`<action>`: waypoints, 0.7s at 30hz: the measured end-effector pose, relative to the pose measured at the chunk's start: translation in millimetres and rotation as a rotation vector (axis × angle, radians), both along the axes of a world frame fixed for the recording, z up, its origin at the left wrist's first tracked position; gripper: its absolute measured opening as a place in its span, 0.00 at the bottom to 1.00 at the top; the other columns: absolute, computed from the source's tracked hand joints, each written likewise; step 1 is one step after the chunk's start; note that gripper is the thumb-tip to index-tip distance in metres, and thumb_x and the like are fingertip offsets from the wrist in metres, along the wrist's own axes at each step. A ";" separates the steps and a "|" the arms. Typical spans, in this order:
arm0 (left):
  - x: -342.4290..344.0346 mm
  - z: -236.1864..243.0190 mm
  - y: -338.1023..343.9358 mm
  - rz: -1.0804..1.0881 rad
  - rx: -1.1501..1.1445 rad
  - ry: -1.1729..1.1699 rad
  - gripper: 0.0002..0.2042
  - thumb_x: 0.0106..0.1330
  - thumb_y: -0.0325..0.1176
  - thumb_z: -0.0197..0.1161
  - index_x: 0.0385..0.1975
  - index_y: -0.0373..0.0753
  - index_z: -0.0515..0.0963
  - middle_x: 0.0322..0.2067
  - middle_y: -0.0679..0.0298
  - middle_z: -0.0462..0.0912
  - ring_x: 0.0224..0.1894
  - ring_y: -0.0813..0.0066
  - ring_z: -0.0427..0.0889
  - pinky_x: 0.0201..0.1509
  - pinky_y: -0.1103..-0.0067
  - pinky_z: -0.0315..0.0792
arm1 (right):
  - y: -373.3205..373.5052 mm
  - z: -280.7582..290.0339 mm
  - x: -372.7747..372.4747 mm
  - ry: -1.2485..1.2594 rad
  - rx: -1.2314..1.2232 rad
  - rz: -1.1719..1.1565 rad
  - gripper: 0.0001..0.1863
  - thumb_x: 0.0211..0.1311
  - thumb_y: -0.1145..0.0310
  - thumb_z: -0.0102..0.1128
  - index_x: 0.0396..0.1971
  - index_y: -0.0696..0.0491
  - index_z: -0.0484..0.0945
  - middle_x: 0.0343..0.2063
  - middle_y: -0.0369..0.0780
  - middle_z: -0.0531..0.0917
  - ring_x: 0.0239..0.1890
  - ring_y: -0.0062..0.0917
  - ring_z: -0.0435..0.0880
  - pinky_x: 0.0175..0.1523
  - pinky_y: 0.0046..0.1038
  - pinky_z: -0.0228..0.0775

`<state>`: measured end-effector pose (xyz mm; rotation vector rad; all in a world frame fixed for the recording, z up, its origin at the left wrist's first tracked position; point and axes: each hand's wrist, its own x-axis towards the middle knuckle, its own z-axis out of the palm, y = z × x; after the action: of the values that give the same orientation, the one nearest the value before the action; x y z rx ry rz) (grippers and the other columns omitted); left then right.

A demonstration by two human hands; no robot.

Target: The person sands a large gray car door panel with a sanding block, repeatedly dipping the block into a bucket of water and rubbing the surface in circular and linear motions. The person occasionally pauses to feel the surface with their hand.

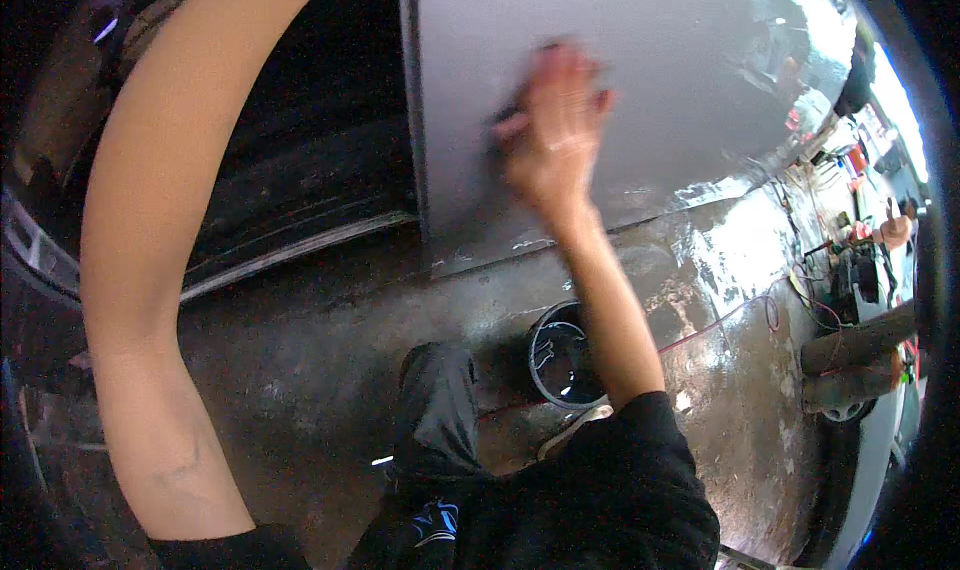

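Note:
My right hand [560, 135] lies against a broad, smooth grey car panel [680, 80], near the panel's left edge. Motion blurs its fingers, and a dark patch shows along the fingertips and thumb; whether that is a pad or only shadow I cannot tell. From the lower left my left forearm [150, 260] rises past the top edge of the picture, which cuts off the left hand. Beside the panel, on the left, is a dark opening [310, 120] with a pale sill strip [300, 255] along its bottom.
A black bucket [537, 370] with liquid in it stands on the wet concrete floor [300, 370], below my right forearm. A thin red hose or cord [715, 322] runs across the floor to the right. Tools and clutter [850, 220] line the far right, near a brown cylinder [860, 345].

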<state>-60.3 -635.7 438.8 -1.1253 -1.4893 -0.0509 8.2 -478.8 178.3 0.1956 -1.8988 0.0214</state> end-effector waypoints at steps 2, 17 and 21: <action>16.9 1.0 6.4 -0.008 0.020 -0.100 0.21 0.68 0.44 0.55 0.20 0.36 0.84 0.24 0.51 0.84 0.35 0.52 0.83 0.60 0.61 0.65 | 128.4 17.5 -10.4 0.178 -0.212 -0.184 0.29 0.62 0.63 0.53 0.63 0.58 0.67 0.68 0.48 0.63 0.72 0.42 0.57 0.71 0.56 0.40; 12.6 -21.0 40.2 -0.036 0.121 -0.189 0.28 0.73 0.48 0.49 0.16 0.34 0.80 0.18 0.48 0.79 0.28 0.49 0.80 0.58 0.57 0.65 | 267.2 116.9 14.0 0.355 -0.199 -0.581 0.38 0.61 0.61 0.51 0.70 0.59 0.55 0.73 0.53 0.50 0.76 0.46 0.44 0.72 0.61 0.29; 14.8 -1.9 6.6 0.136 0.117 -0.090 0.29 0.73 0.49 0.49 0.15 0.33 0.79 0.18 0.48 0.79 0.26 0.48 0.81 0.59 0.54 0.64 | 94.6 94.2 -44.4 0.316 -0.148 -0.245 0.35 0.64 0.58 0.49 0.69 0.59 0.58 0.72 0.54 0.52 0.76 0.45 0.46 0.71 0.62 0.24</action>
<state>-45.6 -629.1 436.9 -0.9364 -1.6192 -0.0944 -36.2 -384.2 272.5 -0.1288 -1.5863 -0.0334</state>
